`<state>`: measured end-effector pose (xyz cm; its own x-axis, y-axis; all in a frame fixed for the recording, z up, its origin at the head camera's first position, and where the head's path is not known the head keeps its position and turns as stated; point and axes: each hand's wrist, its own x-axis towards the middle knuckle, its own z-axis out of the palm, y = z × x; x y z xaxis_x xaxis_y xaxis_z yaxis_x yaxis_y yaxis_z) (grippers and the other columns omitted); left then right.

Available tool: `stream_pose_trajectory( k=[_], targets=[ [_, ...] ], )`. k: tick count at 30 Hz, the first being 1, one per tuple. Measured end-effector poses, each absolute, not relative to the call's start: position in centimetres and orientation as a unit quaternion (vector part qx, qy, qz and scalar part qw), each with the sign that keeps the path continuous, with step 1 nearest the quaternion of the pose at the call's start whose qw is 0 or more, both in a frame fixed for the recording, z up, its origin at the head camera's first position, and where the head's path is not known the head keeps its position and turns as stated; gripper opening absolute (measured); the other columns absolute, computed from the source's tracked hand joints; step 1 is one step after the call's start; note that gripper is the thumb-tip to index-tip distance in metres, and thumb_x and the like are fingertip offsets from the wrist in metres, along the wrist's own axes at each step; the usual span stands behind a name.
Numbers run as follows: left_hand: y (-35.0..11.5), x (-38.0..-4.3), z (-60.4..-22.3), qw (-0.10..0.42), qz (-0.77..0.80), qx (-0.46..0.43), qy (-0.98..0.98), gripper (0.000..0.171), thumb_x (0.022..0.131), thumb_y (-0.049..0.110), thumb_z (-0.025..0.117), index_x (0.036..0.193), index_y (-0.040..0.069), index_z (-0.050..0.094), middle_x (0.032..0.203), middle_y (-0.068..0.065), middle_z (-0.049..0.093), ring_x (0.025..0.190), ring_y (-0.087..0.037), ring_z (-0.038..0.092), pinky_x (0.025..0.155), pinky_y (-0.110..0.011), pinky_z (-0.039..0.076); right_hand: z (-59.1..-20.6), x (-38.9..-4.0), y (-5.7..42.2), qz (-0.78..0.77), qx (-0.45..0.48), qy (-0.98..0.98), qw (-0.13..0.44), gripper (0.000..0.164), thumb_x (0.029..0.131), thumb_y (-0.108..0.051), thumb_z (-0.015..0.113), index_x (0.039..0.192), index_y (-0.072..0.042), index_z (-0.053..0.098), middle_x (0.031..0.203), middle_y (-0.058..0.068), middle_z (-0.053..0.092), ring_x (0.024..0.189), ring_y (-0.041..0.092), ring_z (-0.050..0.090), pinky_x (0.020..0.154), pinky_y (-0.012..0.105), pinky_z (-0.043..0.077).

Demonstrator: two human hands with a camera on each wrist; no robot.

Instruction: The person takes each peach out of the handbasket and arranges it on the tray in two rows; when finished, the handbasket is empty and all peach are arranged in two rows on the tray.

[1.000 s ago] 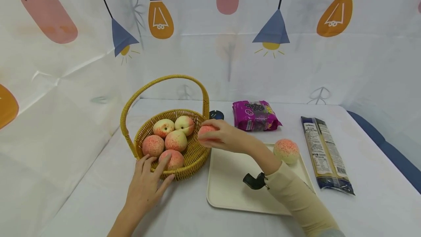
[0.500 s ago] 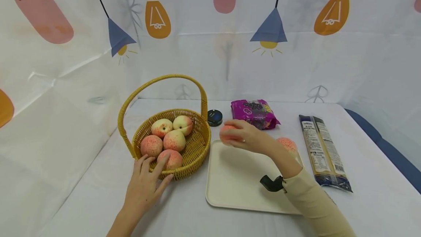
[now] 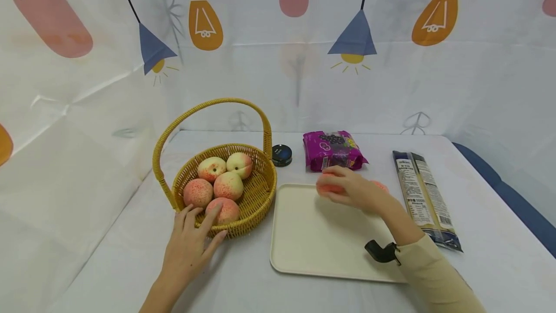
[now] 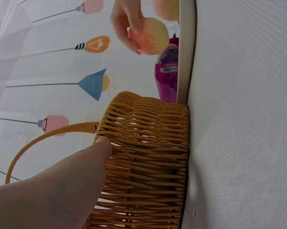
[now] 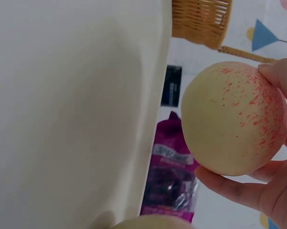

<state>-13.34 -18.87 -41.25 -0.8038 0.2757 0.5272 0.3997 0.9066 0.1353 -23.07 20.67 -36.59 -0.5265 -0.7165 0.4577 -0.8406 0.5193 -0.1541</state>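
In the head view I see the right hand with its fingers and thumb curled round a peach, which it holds over the far part of a cream tray. A second peach shows only in part behind that hand. The left hand lies at the near rim of a wicker basket, its fingers spread and relaxed; one fingertip overlaps the nearest of the five basket peaches, and I cannot tell whether it touches. Beyond the tray I have a purple package, with a black tin between it and the basket. A long packet lies to the right of the tray.

From the left wrist I get the thumb against the outside of the basket's woven wall; the other fingers are out of my sight there. Past the basket I can make out the held peach in the right hand, clear of the tray's edge.

On the right wrist view I see the held peach close up, pale with red speckles on one side, between thumb and fingers. The tray fills much of my picture, and a pale rounded edge shows at the bottom.
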Motion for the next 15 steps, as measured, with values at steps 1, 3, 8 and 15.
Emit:
stream_pose_trajectory(
  k=[1, 3, 8, 15],
  targets=[
    [-18.9, -13.3, -41.2, 0.256, -0.121, -0.179, -0.942, 0.053, 0.089, 0.048, 0.052, 0.134, 0.022, 0.045, 0.11, -0.027, 0.049, 0.118, -0.042, 0.033, 0.1, -0.06, 0.023, -36.7, -23.0, 20.9, 0.181, 0.456, -0.855, 0.17, 0.028, 0.076, -0.013, 0.074, 0.102, -0.012, 0.065, 0.109, 0.014, 0.056, 0.093, 0.028, 0.057, 0.078, 0.042, 0.051],
    [-18.8, -13.3, -41.2, 0.257, -0.12, -0.178, -0.942, 0.053, 0.089, 0.048, 0.052, 0.134, 0.022, 0.046, 0.109, -0.027, 0.049, 0.118, -0.042, 0.033, 0.1, -0.06, 0.023, -36.9, -23.1, 21.3, 0.176, 0.46, -0.853, 0.173, 0.028, 0.074, -0.011, 0.074, 0.101, -0.011, 0.065, 0.108, 0.015, 0.056, 0.092, 0.029, 0.058, 0.078, 0.043, 0.051],
    [-18.8, -13.3, -41.1, 0.26, -0.12, -0.177, -0.942, 0.053, 0.089, 0.049, 0.052, 0.134, 0.022, 0.046, 0.109, -0.027, 0.049, 0.117, -0.042, 0.034, 0.1, -0.06, 0.023, -37.7, -23.3, 22.1, 0.154, 0.464, -0.853, 0.182, 0.031, 0.071, -0.008, 0.076, 0.1, -0.009, 0.064, 0.106, 0.018, 0.057, 0.09, 0.032, 0.058, 0.076, 0.046, 0.05],
    [-18.9, -13.4, -41.2, 0.264, -0.12, -0.18, -0.94, 0.053, 0.089, 0.051, 0.05, 0.133, 0.021, 0.047, 0.108, -0.027, 0.05, 0.117, -0.043, 0.034, 0.099, -0.06, 0.024, -38.4, -23.5, 22.4, 0.149, 0.479, -0.846, 0.183, 0.031, 0.069, -0.008, 0.077, 0.097, -0.008, 0.065, 0.105, 0.019, 0.058, 0.093, 0.034, 0.057, 0.079, 0.048, 0.049]
  ],
)
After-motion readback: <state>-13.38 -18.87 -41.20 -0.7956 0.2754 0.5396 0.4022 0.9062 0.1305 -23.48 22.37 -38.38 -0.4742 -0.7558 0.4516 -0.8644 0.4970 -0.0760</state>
